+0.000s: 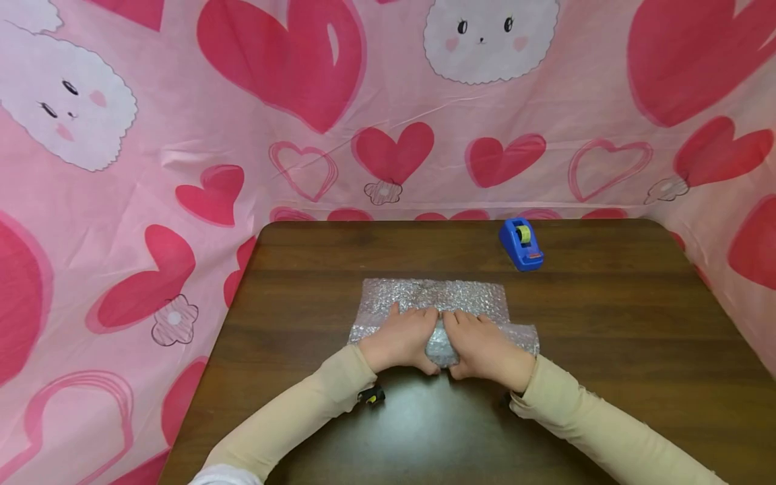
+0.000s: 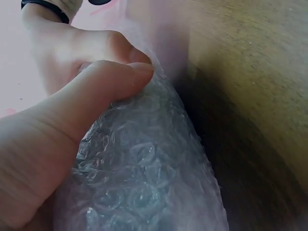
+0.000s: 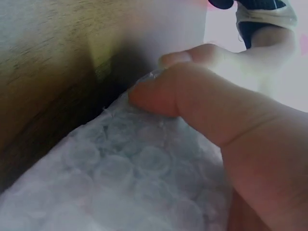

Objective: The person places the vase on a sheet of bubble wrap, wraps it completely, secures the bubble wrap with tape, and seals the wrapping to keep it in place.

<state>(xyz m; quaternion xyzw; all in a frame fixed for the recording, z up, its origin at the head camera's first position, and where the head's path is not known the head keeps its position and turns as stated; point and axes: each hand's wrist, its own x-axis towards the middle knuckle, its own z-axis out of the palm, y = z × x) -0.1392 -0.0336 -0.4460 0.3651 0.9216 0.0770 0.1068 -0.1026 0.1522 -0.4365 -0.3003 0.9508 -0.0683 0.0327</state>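
A sheet of clear bubble wrap lies on the table, its near part rolled up into a thick bundle. My left hand grips the left part of this roll, fingers over the top and thumb on the near side. Close beside it, my right hand grips the right part in the same way. In the left wrist view the thumb presses on the bubbled surface. The right wrist view shows the other thumb on the wrap. Whatever the roll may contain is hidden by its layers.
A blue tape dispenser with a yellowish roll stands at the back right of the brown wooden table. Behind and at the sides hangs a pink cloth printed with hearts. A small black object sits at the left sleeve's cuff.
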